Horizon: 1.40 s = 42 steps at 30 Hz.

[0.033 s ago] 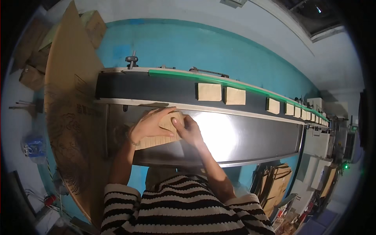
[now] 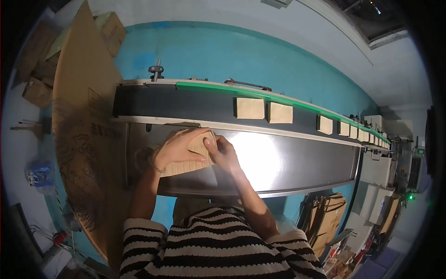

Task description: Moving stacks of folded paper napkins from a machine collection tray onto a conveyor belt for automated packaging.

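Observation:
A tight row of tan, flat paper packs (image 2: 185, 168) stands on edge on the steel worktop (image 2: 306, 166), left of its middle. Over its top lies my left hand (image 2: 179, 148), thumb and fingers closed round the row. My right hand (image 2: 226, 157) is closed at the row's right end, its thumb pressed on the end pack (image 2: 200, 147). Part of that pack is hidden by my fingers. Just beyond the worktop runs a dark conveyor belt (image 2: 172, 101), carrying similar tan packs (image 2: 250, 108) spaced apart in a line to the right.
A green guide rail (image 2: 204, 87) follows the belt's far side. On my left rises a large cardboard sheet (image 2: 88, 130), close to my left arm. Flattened cartons (image 2: 327, 221) lean below the worktop at the right. Behind the belt is a teal wall (image 2: 209, 51).
The packs on the belt have shifted slightly to the right. Both my hands stay almost in place on the row, with only a small finger movement at its right end.

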Available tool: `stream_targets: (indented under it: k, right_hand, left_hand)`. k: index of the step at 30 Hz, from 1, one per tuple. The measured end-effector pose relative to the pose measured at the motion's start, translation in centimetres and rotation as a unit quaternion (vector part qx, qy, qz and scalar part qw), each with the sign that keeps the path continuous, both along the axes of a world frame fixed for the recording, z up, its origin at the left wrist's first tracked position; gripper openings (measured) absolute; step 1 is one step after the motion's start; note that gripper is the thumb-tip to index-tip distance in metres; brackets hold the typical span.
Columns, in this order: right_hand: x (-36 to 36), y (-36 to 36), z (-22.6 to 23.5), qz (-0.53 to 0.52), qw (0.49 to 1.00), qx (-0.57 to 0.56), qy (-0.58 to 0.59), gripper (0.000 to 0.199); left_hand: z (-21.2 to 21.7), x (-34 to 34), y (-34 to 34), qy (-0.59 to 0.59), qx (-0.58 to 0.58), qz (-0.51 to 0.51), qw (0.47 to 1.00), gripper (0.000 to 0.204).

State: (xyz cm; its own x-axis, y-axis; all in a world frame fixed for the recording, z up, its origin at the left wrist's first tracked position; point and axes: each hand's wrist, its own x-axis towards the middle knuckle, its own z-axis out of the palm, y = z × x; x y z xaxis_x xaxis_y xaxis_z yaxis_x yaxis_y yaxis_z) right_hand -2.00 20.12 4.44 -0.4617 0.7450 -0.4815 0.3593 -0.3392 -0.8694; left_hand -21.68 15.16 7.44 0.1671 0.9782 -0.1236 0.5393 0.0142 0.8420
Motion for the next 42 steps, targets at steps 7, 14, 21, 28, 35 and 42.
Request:
stream_targets:
  k: [7,14,21,28,35,42]
  right_hand:
    - [2.3,0.9,-2.3,0.047,0.997,-0.062,-0.028,0.039]
    - [-0.9,-0.3,-0.5,0.042,0.999,-0.012,-0.024,0.045]
    - [-0.3,-1.4,-0.2,-0.084,0.971,-0.198,0.106,0.041]
    - [0.5,-0.5,-2.2,0.033,0.997,-0.055,0.032,0.032]
    - [-1.4,-0.3,-2.0,-0.034,0.999,0.016,0.032,0.043]
    - [-1.6,-1.7,-0.5,-0.069,0.966,-0.221,0.114,0.04]
  left_hand:
    - [-0.3,-0.8,-0.7,-0.003,-0.034,0.001,0.999,0.073]
    - [-0.2,-1.1,-1.0,-0.016,-0.017,0.014,1.0,0.07]
    - [0.0,-2.1,-1.7,0.008,-0.048,0.013,0.999,0.077]
    - [-0.6,-1.9,-1.4,0.0,0.019,-0.002,1.0,0.072]
    - [0.2,-2.3,-2.0,-0.005,-0.022,0.004,1.0,0.071]
    - [0.5,-2.6,-2.8,-0.009,-0.049,0.007,0.999,0.068]
